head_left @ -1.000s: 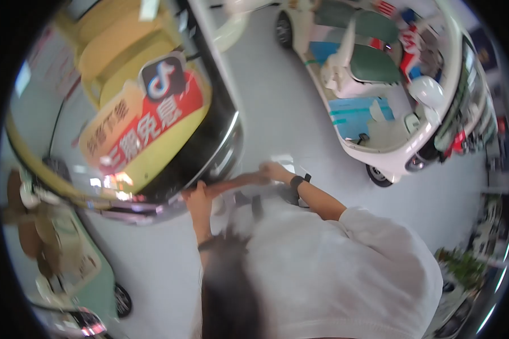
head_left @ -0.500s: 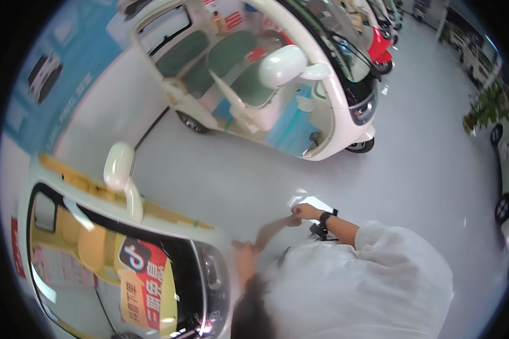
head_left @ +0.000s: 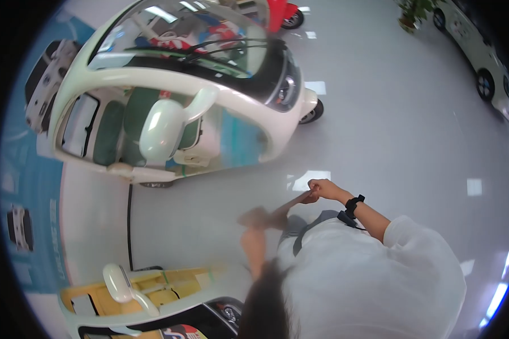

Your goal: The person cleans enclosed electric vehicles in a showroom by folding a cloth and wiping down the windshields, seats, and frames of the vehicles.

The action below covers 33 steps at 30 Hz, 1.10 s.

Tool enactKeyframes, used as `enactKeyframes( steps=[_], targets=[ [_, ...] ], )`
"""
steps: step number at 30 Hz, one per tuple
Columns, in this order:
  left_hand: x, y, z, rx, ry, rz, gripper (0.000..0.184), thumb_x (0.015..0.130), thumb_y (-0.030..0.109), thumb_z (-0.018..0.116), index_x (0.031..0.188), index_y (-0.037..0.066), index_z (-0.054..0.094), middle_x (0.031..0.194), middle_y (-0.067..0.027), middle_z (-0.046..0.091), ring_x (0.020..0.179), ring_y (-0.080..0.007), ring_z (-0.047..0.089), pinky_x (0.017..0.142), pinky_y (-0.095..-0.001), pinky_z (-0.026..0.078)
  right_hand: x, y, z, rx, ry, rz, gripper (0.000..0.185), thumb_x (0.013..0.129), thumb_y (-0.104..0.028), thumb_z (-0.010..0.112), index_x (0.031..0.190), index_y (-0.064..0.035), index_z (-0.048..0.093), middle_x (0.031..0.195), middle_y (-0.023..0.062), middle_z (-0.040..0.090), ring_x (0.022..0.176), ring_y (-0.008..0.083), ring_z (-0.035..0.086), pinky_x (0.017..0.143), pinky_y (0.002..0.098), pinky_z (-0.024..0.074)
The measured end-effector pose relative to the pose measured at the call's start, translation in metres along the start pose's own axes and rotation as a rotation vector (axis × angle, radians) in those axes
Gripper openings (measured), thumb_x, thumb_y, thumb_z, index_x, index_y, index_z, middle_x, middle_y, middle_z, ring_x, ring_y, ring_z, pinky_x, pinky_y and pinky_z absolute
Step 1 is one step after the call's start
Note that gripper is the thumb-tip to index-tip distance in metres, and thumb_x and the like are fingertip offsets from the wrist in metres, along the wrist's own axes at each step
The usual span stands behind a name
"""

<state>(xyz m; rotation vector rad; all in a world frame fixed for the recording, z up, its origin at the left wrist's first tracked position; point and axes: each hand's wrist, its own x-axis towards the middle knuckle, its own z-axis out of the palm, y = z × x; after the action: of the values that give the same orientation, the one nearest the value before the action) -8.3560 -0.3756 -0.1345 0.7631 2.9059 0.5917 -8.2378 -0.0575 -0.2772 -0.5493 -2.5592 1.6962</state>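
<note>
Between my hands stretches a brown cloth point(head_left: 283, 211), smeared toward its left end. My right hand point(head_left: 322, 190) is closed on the right end, with a black band round the wrist. At the other end is my left hand point(head_left: 253, 237), blurred by motion; it appears to grip the cloth, though its fingers are not distinct. The cloth hangs in front of my white shirt point(head_left: 373, 277), above the grey floor. Dark hair hides part of my left forearm.
A cream three-wheeled vehicle point(head_left: 237, 85) with a large side mirror point(head_left: 163, 131) stands ahead to the left. Another with a yellow interior point(head_left: 152, 287) is at the lower left. Glossy grey floor point(head_left: 390, 130) extends right toward a pale car point(head_left: 470, 51) and a potted plant point(head_left: 417, 11).
My view has turned, and both vehicles now sit lower and farther left in it. My right hand has shifted slightly up and right in the picture, still holding the cloth.
</note>
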Motion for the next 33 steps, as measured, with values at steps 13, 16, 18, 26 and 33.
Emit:
enactKeyframes(
  steps=[13,16,18,26,33],
  targets=[
    [0.308,0.125,-0.043,-0.118,0.561,0.387,0.021,0.091,0.007,0.065,0.111,0.001,0.062,0.100,-0.0161,0.069,0.092,-0.0312,0.068,0.083,-0.0395,0.053,0.132,-0.116,-0.164,-0.005,0.037,-0.163,0.032,0.086,-0.035,0.069,0.102,-0.0071,0.064,0.091,0.0166,0.069,0.084,0.0366,0.066,0.074,0.0434,0.0503],
    [0.368,0.174,-0.067,-0.154,0.827,0.324,0.020,0.093,0.006,0.061,0.112,-0.003,0.061,0.109,-0.0186,0.067,0.102,-0.0319,0.065,0.091,-0.0395,0.051,0.178,-0.164,-0.203,0.017,0.041,-0.263,0.031,0.086,-0.032,0.071,0.101,-0.0063,0.061,0.087,0.0153,0.068,0.083,0.0357,0.066,0.073,0.0438,0.0499],
    [0.396,0.218,-0.080,-0.232,0.975,0.136,0.022,0.095,0.006,0.058,0.114,-0.005,0.059,0.114,-0.0192,0.065,0.106,-0.0316,0.063,0.095,-0.0401,0.049,0.193,-0.203,-0.239,-0.012,0.044,-0.317,0.028,0.087,-0.029,0.071,0.100,-0.0065,0.060,0.085,0.0140,0.067,0.082,0.0349,0.066,0.073,0.0438,0.0500],
    [0.533,0.321,-0.081,-0.236,1.247,0.334,0.032,0.101,0.018,0.053,0.128,0.001,0.053,0.123,-0.0166,0.054,0.111,-0.0308,0.057,0.096,-0.0421,0.048,0.255,-0.227,-0.338,0.039,0.265,-0.491,0.025,0.088,-0.026,0.071,0.095,-0.0062,0.058,0.077,0.0101,0.065,0.073,0.0298,0.065,0.066,0.0414,0.0496],
    [0.629,0.331,-0.003,0.680,1.037,0.224,0.029,0.103,0.026,0.048,0.119,0.008,0.064,0.114,-0.0140,0.064,0.116,-0.0308,0.059,0.108,-0.0478,0.040,0.314,-0.201,-0.399,-0.165,0.139,-0.584,0.029,0.090,-0.029,0.068,0.096,-0.0023,0.059,0.077,0.0158,0.063,0.071,0.0343,0.065,0.064,0.0438,0.0506]
  ],
)
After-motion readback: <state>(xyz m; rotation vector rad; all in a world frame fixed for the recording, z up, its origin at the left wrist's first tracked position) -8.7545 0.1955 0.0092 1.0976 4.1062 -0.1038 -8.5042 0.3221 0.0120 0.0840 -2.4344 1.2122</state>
